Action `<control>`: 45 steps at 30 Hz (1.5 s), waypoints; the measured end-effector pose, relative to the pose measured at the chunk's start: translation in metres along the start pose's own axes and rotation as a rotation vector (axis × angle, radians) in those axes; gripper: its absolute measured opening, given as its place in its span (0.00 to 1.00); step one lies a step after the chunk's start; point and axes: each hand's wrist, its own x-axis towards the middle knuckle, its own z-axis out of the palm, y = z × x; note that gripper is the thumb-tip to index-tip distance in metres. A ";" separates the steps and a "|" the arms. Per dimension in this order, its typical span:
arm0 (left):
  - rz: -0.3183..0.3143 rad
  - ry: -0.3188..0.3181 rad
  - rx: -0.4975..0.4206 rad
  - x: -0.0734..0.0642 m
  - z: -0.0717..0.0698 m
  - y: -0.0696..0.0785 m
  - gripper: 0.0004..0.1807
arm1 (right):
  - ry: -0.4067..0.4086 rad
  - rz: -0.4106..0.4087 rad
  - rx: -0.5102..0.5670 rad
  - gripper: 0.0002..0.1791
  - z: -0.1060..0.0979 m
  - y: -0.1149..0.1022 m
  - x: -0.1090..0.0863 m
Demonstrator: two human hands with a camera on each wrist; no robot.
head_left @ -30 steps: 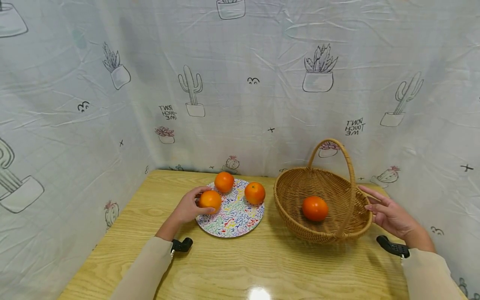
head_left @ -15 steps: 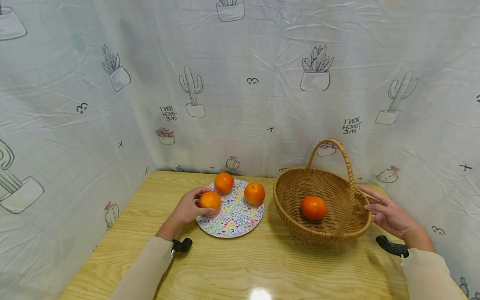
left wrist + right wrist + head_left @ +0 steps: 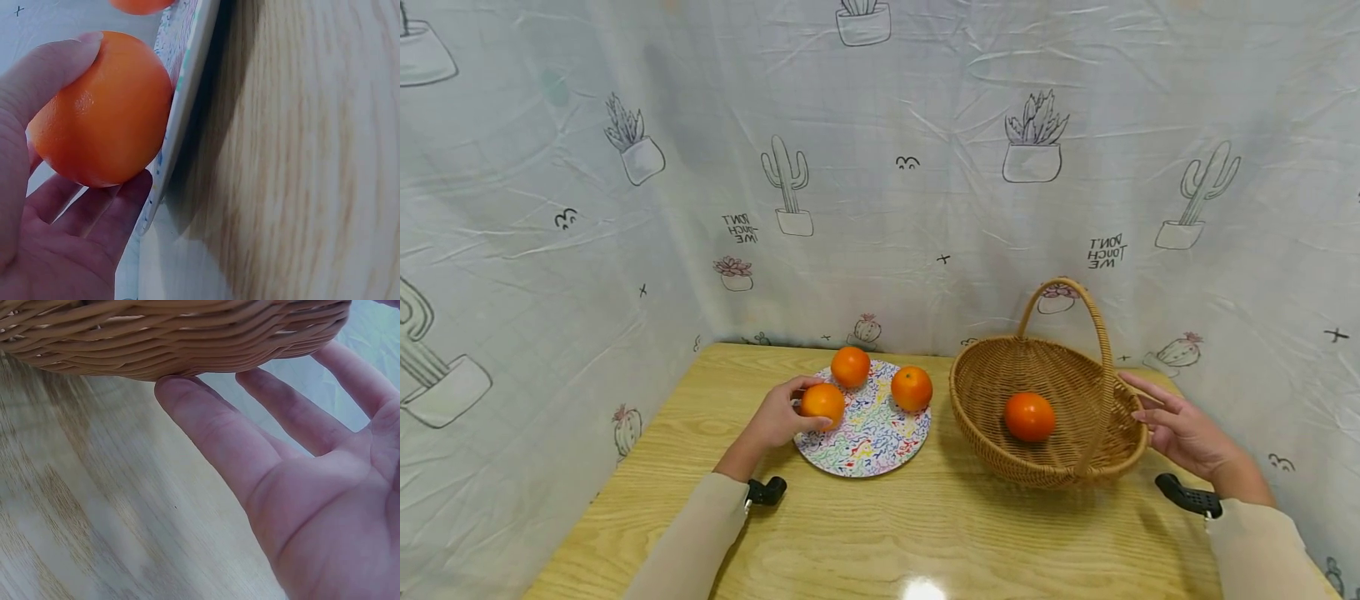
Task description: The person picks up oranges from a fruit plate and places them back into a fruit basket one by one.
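Note:
My left hand holds an orange at the left edge of a round plate with a colourful squiggle pattern. The thumb lies on one side of the fruit and the fingers curl round the other. Two more oranges rest on the plate, a back orange and a right orange. My right hand is at the right side of a wicker basket with a tall handle. Its extended fingertips touch the woven outer wall. A smooth reddish-orange fruit lies inside the basket.
Both things stand on a light wooden table. A pale curtain printed with cacti and potted plants hangs behind it and on both sides. Each wrist bears a black camera mount, the left mount and the right mount.

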 end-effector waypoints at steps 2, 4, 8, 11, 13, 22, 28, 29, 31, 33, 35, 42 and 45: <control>0.001 -0.002 0.000 0.000 0.000 0.000 0.38 | -0.007 -0.004 0.014 0.38 0.000 0.000 0.000; 0.002 -0.004 -0.001 0.001 0.000 -0.001 0.38 | -0.015 -0.005 0.032 0.38 0.000 0.000 0.000; 0.006 -0.009 0.001 0.001 -0.001 -0.002 0.38 | -0.029 -0.001 0.063 0.38 0.001 0.000 0.001; 0.008 -0.007 0.007 0.001 -0.002 -0.002 0.38 | -0.029 -0.006 0.063 0.38 0.001 0.001 0.000; 0.008 -0.005 0.010 0.001 -0.002 -0.002 0.38 | -0.025 -0.012 0.054 0.38 0.001 0.001 0.000; -0.001 -0.007 0.023 -0.001 -0.004 -0.003 0.38 | -0.023 -0.018 0.053 0.37 0.004 0.002 0.001; 0.006 -0.012 0.009 -0.002 -0.005 -0.001 0.37 | -0.028 -0.018 0.064 0.37 0.006 0.002 0.002; 0.008 -0.014 0.009 -0.002 -0.004 -0.001 0.37 | -0.030 -0.016 0.066 0.38 0.006 0.001 0.001; 0.015 -0.015 0.012 -0.002 -0.003 0.000 0.37 | -0.031 -0.013 0.071 0.38 0.005 0.001 0.001; 0.025 -0.014 0.010 -0.002 -0.001 0.001 0.37 | -0.033 -0.009 0.081 0.38 0.004 0.001 0.000; 0.034 -0.012 0.007 -0.002 0.001 0.004 0.37 | -0.035 -0.004 0.091 0.38 0.003 0.001 0.000; 0.042 -0.023 -0.034 -0.002 0.010 0.018 0.38 | -0.048 -0.010 0.110 0.38 0.001 0.000 0.000; 0.045 -0.020 -0.046 0.000 0.013 0.024 0.38 | -0.054 -0.019 0.113 0.38 0.002 0.000 0.000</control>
